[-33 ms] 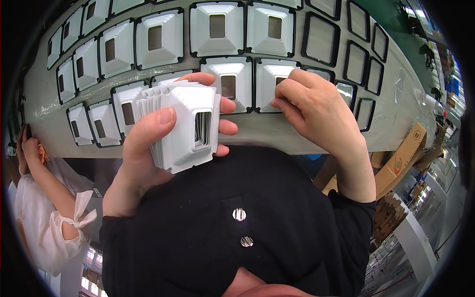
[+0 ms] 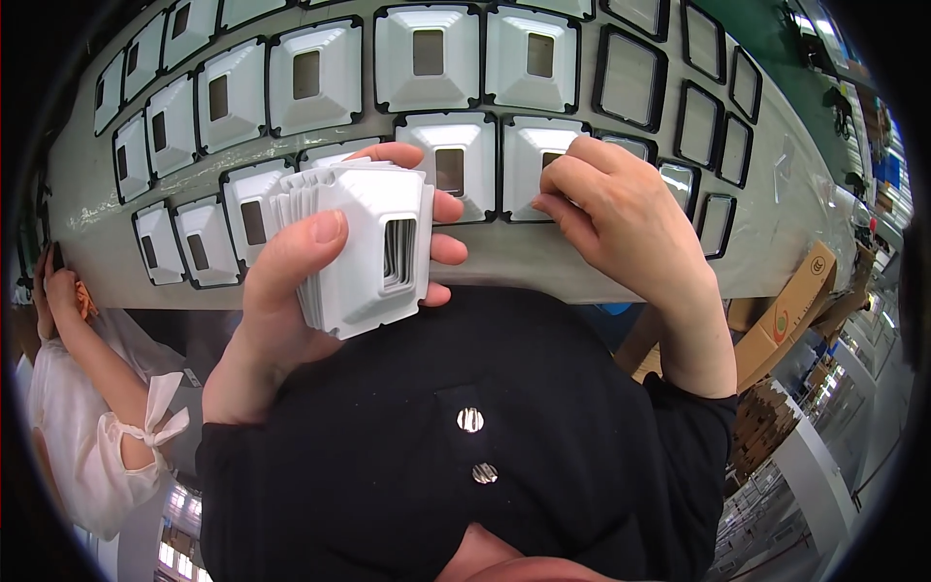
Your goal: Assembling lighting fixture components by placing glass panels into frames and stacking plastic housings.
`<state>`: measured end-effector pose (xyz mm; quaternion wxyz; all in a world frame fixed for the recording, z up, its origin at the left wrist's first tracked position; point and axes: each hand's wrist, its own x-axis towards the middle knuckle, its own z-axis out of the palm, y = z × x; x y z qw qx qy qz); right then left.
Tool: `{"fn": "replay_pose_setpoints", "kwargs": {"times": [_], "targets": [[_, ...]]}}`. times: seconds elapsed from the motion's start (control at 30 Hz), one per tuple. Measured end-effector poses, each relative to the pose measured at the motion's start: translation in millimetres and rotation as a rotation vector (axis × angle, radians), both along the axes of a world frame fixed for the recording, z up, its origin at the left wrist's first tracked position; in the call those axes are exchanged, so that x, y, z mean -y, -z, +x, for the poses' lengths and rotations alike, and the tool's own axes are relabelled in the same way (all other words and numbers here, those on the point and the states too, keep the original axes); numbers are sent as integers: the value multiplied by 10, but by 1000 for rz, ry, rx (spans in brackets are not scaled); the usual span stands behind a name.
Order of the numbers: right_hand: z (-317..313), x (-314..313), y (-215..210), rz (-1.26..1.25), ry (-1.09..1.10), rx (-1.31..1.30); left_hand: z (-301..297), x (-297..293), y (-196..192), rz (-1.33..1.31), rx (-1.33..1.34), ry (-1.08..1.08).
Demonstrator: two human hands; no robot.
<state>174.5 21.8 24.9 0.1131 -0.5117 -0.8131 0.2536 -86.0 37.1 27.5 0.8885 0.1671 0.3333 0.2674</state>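
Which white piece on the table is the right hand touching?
The right hand rests on the white piece in the near row, second from the stack the left hand holds. Black frames to its right have none.

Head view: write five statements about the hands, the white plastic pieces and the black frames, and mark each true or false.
1. The left hand holds a stack of white plastic pieces. True.
2. The right hand rests on a white piece lying on the table. True.
3. Every black frame on the table holds a white piece. False: the frames at the right are empty.
4. The white pieces are solid. False: each has a rectangular opening.
5. The right hand grips a screwdriver. False: it holds no tool.
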Motion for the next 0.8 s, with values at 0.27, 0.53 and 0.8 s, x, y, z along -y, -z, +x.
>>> {"fn": "replay_pose_setpoints", "kwargs": {"times": [0.27, 0.53, 0.8], "targets": [[-142, 61, 9, 25, 26, 24, -142, 58, 15, 27, 58, -11], [-238, 140, 120, -29, 37, 1, -144, 292, 104, 58, 107, -38], [-321, -12, 251, -100, -5, -19, 39, 402, 144, -21, 133, -128]]}}
